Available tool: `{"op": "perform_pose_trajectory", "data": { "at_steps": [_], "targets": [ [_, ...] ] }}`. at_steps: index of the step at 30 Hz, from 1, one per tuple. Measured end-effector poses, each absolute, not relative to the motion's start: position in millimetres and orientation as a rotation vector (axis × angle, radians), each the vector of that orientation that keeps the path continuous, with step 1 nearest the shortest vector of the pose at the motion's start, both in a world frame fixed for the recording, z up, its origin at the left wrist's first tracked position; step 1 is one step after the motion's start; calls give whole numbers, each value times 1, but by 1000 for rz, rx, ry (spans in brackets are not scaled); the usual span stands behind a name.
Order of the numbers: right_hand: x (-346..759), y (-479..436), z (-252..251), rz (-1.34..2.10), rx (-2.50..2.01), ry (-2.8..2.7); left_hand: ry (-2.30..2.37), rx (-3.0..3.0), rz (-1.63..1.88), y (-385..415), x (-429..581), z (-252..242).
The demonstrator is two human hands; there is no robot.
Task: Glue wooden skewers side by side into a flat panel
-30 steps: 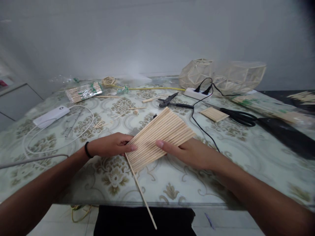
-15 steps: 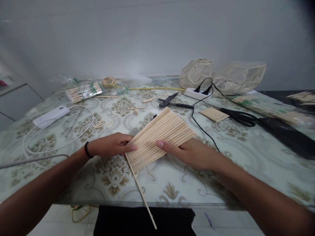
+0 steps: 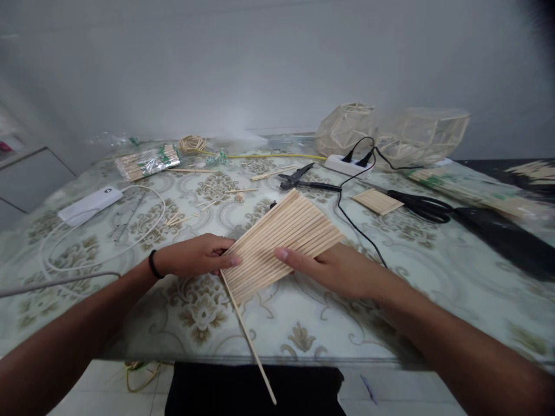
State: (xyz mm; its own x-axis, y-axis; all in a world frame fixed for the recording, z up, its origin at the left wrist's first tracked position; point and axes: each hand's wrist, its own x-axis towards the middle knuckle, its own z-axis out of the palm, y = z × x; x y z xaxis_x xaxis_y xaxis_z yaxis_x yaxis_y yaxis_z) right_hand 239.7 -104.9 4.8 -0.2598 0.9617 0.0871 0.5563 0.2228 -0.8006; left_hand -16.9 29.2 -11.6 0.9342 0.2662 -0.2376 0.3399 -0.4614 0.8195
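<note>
One panel [image 3: 277,234] of pale wooden sticks, set side by side, is held slantwise over the near middle of the counter [image 3: 468,306]. The left hand [image 3: 197,255] grips its left end, thumb on top and the other fingers mostly out of sight; a black band [image 3: 154,264] circles that wrist. The right hand [image 3: 332,268] supports the near right side, thumb pressed flat on the slats, its remaining fingers hidden underneath. From the panel's left end, by the left thumb, a single stick [image 3: 250,342] slants toward the near side, reaching past the counter's edge over black cloth [image 3: 217,390].

Just beyond the panel lie dark pliers [image 3: 289,181], and to their right a smaller stick panel [image 3: 376,201] with black-handled scissors [image 3: 411,199] beside it. Far right, two stick-framed polyhedra [image 3: 347,133] stand behind a white power strip [image 3: 340,164] with two black plugs in it. On the left are a white device [image 3: 91,206] with a looping cable and, farther off, a clear packet of sticks [image 3: 148,163]. Short offcuts [image 3: 176,219] lie scattered between.
</note>
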Motion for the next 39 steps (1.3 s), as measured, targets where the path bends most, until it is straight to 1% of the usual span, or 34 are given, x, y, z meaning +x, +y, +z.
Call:
{"op": "perform_pose_trajectory", "data": {
  "at_steps": [14,22,30,39],
  "targets": [
    [239,-106,6,869,-1400,-1928,443,2125,-100,29,-17,-9],
    [242,-106,5,911,-1488,-1935,445,2127,-101,28,-16,-8],
    [241,-108,9,855,-1614,-1957,446,2139,-107,29,-17,-9],
    [242,-109,6,788,-1620,-1994,451,2120,-124,29,-16,-8]
  ]
}}
